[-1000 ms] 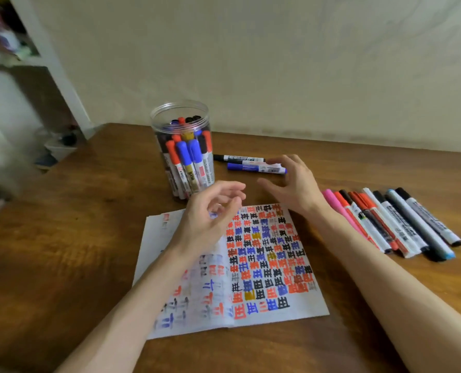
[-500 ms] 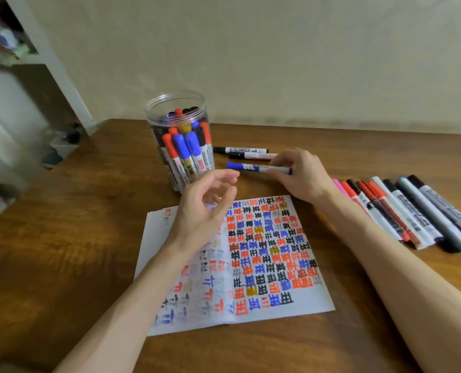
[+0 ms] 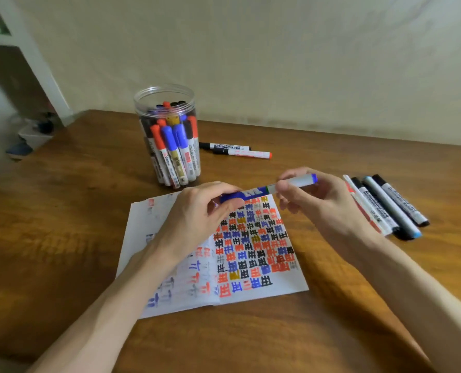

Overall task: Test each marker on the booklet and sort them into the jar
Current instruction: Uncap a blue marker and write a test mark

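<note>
Now, blue marker (image 3: 267,188): up off the counter (image 3: 62,211), lying level in the air just above the far edge of the booklet (image 3: 253,246), a grip at each end.
Left hand (image 3: 197,214): fingers curled round the marker's blue end, wrist hanging over the booklet's left page.
Right hand (image 3: 312,200): thumb and fingers pinch the pale barrel close to its blue tail, the other fingers loosely bent beneath.
Cap: seated or parting, can't tell; the left fingers cover the join.
Booklet: open flat on the counter, right page packed with red, blue, black and yellow test marks, left page with fainter ones. Its near edge and right edge lie in plain sight, with both forearms crossing above.
Jar (image 3: 143,111): clear, open-topped, upright just beyond the booklet's far-left corner, crowded with standing markers.
Two loose markers (image 3: 234,149): lying side by side right of the jar, beyond both hands.
Marker row (image 3: 385,205): lined up on the right, just beside the right wrist, its left members partly hidden behind that hand.
Counter: brown wood, a broad bare stretch left of the booklet and jar and a narrower band along the booklet's near edge. The far edge runs against the wall (image 3: 250,63).
</note>
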Demonstrator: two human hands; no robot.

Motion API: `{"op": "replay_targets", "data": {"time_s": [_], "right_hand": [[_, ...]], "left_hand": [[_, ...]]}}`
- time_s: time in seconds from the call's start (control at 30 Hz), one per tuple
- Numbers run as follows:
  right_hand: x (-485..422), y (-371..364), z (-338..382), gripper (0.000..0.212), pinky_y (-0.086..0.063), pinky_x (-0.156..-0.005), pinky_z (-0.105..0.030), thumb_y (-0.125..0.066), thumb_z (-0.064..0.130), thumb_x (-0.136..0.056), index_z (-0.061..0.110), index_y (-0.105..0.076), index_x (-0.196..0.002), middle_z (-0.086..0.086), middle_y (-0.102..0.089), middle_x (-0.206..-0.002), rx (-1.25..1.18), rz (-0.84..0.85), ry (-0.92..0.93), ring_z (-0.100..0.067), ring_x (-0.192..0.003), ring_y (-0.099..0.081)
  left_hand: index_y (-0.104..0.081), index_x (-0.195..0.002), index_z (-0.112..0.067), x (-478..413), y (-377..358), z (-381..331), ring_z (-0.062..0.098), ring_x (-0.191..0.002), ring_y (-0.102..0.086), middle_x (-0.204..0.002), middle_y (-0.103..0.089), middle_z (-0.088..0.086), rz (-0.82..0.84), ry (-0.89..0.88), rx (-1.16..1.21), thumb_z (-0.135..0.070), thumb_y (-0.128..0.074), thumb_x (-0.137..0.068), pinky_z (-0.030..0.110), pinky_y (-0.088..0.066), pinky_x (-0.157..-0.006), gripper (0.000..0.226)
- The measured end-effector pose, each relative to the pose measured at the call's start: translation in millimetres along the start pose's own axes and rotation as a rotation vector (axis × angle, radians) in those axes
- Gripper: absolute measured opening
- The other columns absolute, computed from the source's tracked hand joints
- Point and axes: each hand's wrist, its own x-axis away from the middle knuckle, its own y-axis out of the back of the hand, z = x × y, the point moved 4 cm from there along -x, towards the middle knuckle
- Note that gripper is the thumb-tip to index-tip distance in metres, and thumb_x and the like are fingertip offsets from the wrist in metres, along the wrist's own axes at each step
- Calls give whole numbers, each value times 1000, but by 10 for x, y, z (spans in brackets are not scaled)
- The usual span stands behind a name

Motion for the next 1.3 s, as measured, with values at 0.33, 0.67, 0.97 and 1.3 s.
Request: {"op": "replay_targets", "data": {"time_s": [0.33,0.67,0.97,1.3], "right_hand": [[310,-186,-221,21,-61,-73,-32,-75,24,-91,6,-78,-99,-12,-78,-86,-66,-85,-33,-27,-75,-74],[292,216,-164,26,-49,-101,-25,-71,29,-93,4,-74,-86,-4,-73,-76,-44,-178,62,-8,-80,-70],[362,87,-160,14,-49,-56,-23,-66,7,-97,9,-73,-85,-8,-69,-71,27,-123,-121,-12,-58,-59],[801,-86,-291,16,-49,-55,-15,-69,6,-97,2,-67,-82,10,-72,-67,214,-40,-95,-3,-65,-71]], "left_hand": [[-75,-110,-20,96,-222,-218,5,-70,-67,-76,-64,-18,223,-2,28,-45,-56,-95,16,-51,-62,35],[-73,-96,-27,74,-31,-9,15,-58,-57,-66,-61,5,277,220,186,-42,-54,-101,35,-51,-61,25],[-67,-118,-35,67,-101,23,0,-104,-66,-103,-69,-23,260,217,134,-43,-53,-99,18,-56,-81,25],[-60,-131,-37,88,-116,-21,-8,-102,-63,-100,-63,-29,253,205,115,-30,-60,-101,10,-54,-78,31]]}}
